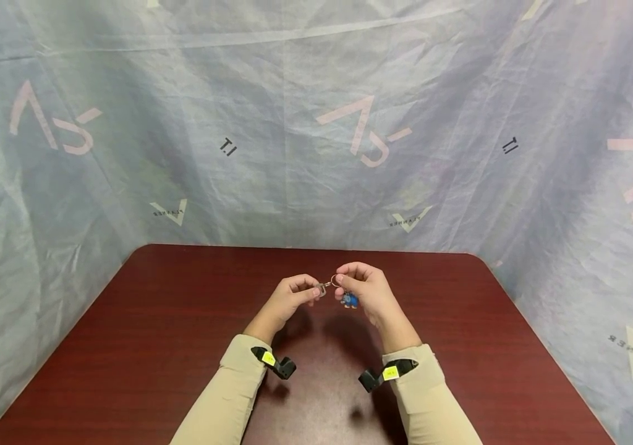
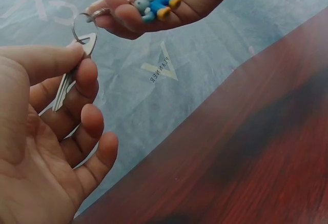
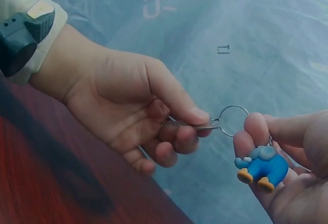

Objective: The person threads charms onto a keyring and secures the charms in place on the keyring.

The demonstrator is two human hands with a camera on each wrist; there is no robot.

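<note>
My left hand [image 1: 290, 299] pinches a silver key [image 2: 64, 88] between thumb and index finger, its toothed blade pointing down past the fingers in the left wrist view. The key's head hangs on a thin metal split ring [image 3: 233, 106]. Across from it, my right hand [image 1: 369, 293] pinches the far side of that ring with thumb and fingertips. From a short chain on the ring dangles a blue elephant figurine [image 3: 270, 169] with yellow feet, resting against the right hand's fingers. Both hands are held above the table, the ring stretched between them.
A dark red wooden table [image 1: 183, 321] lies under the hands. Grey printed fabric [image 1: 272, 185] hangs behind the table and along its sides. Black wrist cameras [image 1: 282, 367] are strapped over the beige sleeves [image 1: 227, 389].
</note>
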